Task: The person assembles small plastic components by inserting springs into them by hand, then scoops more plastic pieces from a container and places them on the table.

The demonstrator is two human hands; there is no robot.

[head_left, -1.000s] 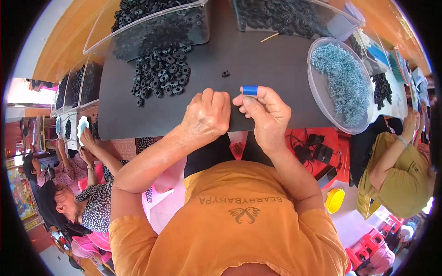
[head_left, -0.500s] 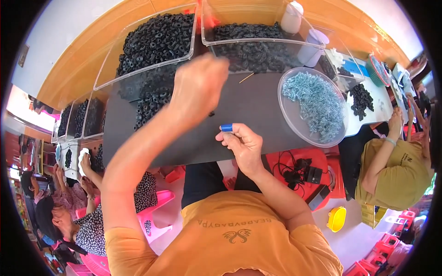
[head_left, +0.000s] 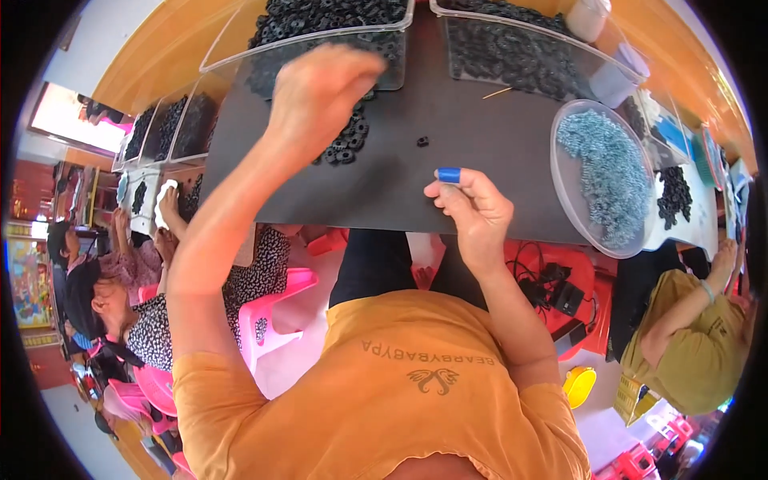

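My left hand point(head_left: 320, 92) is raised in front of the left clear bin point(head_left: 308, 36), which is full of small black ring-like parts. Its fingers curl inward, their tips smeared by motion, and anything in them is hidden. Below it a pile of black parts point(head_left: 349, 142) lies on the dark tabletop point(head_left: 384, 192), partly covered by my wrist. My right hand point(head_left: 478, 212) hovers by the table's near edge, blue tape point(head_left: 449, 175) around one finger. Thumb and fingers press together there; whatever they pinch is not visible. One loose black part point(head_left: 422, 142) lies just beyond that hand.
A round clear tray point(head_left: 564, 192) of pale blue springs stands at the right. Behind it are a second bin of black parts point(head_left: 512, 60) and a pale bottle point(head_left: 588, 20). A thin stick point(head_left: 497, 94) lies nearby. Co-workers point(head_left: 688, 336) sit on both sides.
The whole view has shifted, so the table sits higher and further right. Against the table, my left hand has moved left toward the left bin. My right hand keeps its pinch nearly in place.
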